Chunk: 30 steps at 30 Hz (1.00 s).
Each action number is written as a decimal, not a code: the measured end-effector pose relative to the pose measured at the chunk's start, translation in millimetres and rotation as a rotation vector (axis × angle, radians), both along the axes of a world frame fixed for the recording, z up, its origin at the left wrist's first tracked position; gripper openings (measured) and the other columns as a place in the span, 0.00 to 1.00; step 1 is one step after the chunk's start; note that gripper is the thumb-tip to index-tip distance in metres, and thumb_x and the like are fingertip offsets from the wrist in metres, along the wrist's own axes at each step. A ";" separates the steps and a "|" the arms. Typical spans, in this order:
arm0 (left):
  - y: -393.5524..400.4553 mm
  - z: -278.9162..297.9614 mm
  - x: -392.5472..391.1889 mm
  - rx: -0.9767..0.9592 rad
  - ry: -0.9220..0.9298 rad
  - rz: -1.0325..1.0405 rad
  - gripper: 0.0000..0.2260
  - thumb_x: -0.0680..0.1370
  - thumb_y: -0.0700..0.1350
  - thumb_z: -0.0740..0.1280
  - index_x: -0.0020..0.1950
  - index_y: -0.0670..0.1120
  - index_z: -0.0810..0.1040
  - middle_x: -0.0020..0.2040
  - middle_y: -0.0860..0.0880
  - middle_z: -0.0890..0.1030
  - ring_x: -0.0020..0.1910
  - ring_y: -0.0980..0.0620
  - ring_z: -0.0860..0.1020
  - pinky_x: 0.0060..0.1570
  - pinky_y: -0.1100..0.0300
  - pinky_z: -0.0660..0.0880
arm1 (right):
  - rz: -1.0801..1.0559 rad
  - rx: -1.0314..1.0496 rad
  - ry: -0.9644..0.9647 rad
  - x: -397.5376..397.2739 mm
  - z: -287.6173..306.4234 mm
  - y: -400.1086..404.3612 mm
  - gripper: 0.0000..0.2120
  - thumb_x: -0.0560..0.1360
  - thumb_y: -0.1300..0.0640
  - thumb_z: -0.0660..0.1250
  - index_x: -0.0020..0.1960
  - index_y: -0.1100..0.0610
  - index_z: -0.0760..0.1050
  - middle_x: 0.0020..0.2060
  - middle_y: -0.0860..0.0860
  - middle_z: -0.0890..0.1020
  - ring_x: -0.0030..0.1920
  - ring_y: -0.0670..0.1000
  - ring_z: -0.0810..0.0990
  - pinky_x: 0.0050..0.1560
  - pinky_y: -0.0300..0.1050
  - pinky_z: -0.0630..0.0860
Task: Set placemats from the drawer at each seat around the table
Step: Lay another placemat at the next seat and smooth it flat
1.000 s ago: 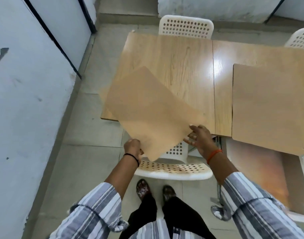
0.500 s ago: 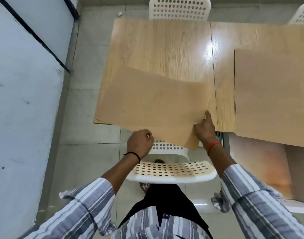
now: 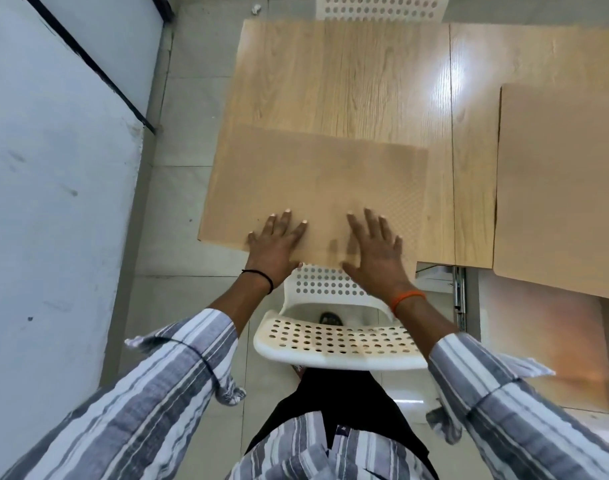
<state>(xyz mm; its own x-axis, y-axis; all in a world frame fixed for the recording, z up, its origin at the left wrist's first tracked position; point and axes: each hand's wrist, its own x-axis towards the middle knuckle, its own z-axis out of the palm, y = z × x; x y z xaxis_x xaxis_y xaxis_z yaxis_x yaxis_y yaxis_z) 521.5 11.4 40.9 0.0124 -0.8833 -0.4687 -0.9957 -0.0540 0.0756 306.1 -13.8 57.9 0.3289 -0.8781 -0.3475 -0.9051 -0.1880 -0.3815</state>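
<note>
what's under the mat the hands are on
The near mat lies flat on the table, with both hands spread on it. The tabletop beneath is covered; whether anything lies between cannot be seen.

A pale wall (image 3: 54, 202) meets a grey tiled floor (image 3: 178, 292); white perforated chairs (image 3: 334, 341) flank the glossy wooden table (image 3: 348, 74).
</note>
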 end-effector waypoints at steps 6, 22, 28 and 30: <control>-11.7 -0.3 -4.6 0.038 0.024 0.040 0.37 0.78 0.57 0.66 0.80 0.59 0.47 0.81 0.50 0.42 0.80 0.43 0.45 0.70 0.33 0.59 | 0.129 0.050 0.166 1.0 -21.6 -0.3 0.41 0.79 0.50 0.65 0.81 0.45 0.40 0.80 0.51 0.35 0.79 0.61 0.37 0.73 0.74 0.45; -36.1 2.6 1.3 0.100 0.022 0.034 0.42 0.75 0.58 0.69 0.80 0.60 0.45 0.81 0.51 0.41 0.80 0.44 0.43 0.71 0.34 0.58 | 0.115 0.065 0.150 6.9 -30.3 -21.5 0.34 0.82 0.41 0.55 0.80 0.43 0.39 0.79 0.52 0.33 0.78 0.61 0.33 0.71 0.75 0.40; -36.1 3.5 0.4 0.096 0.026 0.046 0.42 0.75 0.58 0.70 0.80 0.60 0.46 0.81 0.51 0.41 0.80 0.44 0.43 0.71 0.34 0.58 | 0.121 0.075 0.138 7.4 -30.3 -20.8 0.34 0.82 0.41 0.54 0.80 0.43 0.38 0.79 0.52 0.32 0.78 0.62 0.32 0.70 0.75 0.39; -35.7 3.2 0.0 0.092 0.030 0.052 0.42 0.74 0.58 0.70 0.80 0.60 0.46 0.81 0.51 0.41 0.80 0.44 0.43 0.71 0.34 0.58 | 0.124 0.072 0.134 7.3 -29.6 -20.9 0.34 0.82 0.41 0.54 0.81 0.44 0.39 0.79 0.53 0.32 0.78 0.62 0.32 0.70 0.76 0.39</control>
<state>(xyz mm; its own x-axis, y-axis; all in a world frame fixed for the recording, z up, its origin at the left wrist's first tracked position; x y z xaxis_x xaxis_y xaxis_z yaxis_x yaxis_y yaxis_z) 521.6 -24.3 44.1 0.0417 -0.8351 -0.5485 -0.9888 -0.1134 0.0975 313.4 -34.7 28.4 0.3794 -0.8053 -0.4556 -0.9203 -0.2776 -0.2757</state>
